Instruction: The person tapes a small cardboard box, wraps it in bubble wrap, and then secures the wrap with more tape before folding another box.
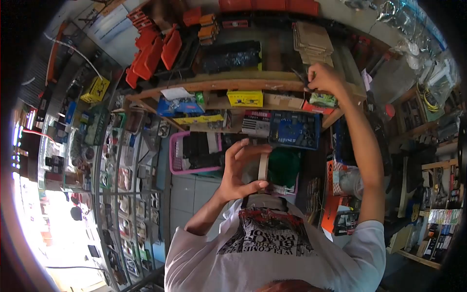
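Observation:
My left hand (236, 170) is in front of my chest, its fingers and thumb gripping a roll of tape (263, 167). The roll is seen edge-on as a narrow tan band. My right hand (325, 79) reaches forward to the near edge of the glass-topped counter (277, 63). Its fingers are closed around small dark scissors (302, 78), whose points face away to the left; the handles are mostly hidden. Just beyond that hand lies a stack of flat brown cardboard pieces (313, 41).
Orange bins (151, 53) and a black wrapped bundle (232, 56) sit on the counter. Below are a yellow box (245, 99), a blue tray of parts (295, 130) and a pink basket (177, 155). Glass shelving (116, 194) stands left; stocked shelves (440, 214) stand right.

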`<state>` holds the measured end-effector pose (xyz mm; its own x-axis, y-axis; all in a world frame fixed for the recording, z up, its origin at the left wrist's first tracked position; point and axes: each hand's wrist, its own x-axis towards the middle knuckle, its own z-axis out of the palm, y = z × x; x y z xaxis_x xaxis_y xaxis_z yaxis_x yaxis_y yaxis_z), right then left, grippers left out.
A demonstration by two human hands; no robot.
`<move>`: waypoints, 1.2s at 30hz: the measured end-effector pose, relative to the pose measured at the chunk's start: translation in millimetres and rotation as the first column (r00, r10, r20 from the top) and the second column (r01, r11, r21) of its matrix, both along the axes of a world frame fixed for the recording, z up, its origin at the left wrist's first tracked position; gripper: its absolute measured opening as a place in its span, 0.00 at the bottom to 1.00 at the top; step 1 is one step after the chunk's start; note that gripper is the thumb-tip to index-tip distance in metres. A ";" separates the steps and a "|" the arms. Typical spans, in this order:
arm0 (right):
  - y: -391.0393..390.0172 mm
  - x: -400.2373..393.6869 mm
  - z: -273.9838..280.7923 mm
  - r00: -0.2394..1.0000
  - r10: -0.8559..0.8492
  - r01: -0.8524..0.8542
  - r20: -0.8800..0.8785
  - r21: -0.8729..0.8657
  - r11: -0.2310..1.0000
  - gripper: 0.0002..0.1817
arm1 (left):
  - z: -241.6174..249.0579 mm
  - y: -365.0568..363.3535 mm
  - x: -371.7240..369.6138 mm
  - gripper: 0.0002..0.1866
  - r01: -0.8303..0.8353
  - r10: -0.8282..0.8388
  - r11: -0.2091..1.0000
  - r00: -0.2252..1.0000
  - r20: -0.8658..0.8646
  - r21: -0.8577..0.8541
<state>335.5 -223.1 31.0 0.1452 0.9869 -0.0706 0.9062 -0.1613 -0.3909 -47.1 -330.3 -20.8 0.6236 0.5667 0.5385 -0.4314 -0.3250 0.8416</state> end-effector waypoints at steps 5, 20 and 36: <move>58.0 -25.2 4.4 0.985 -0.022 0.034 0.168 -0.065 0.997 0.13 | 35.8 47.6 15.1 0.55 -0.018 0.017 1.000 0.998 0.056 0.010; -42.6 -148.8 44.9 0.279 0.258 0.230 -0.925 0.325 0.917 0.22 | 48.4 133.1 41.5 0.55 0.073 -0.062 0.994 0.990 -0.125 0.083; -106.7 -101.8 28.4 0.392 0.201 0.773 -0.898 0.439 0.458 0.13 | 83.6 207.3 163.1 0.39 0.155 0.150 0.672 0.929 -0.338 0.724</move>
<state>233.6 -329.8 59.4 0.7843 0.5422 0.3015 0.0351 0.4465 -0.8941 116.1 -123.1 62.8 0.8482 0.0842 0.5229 -0.1681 -0.8934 0.4167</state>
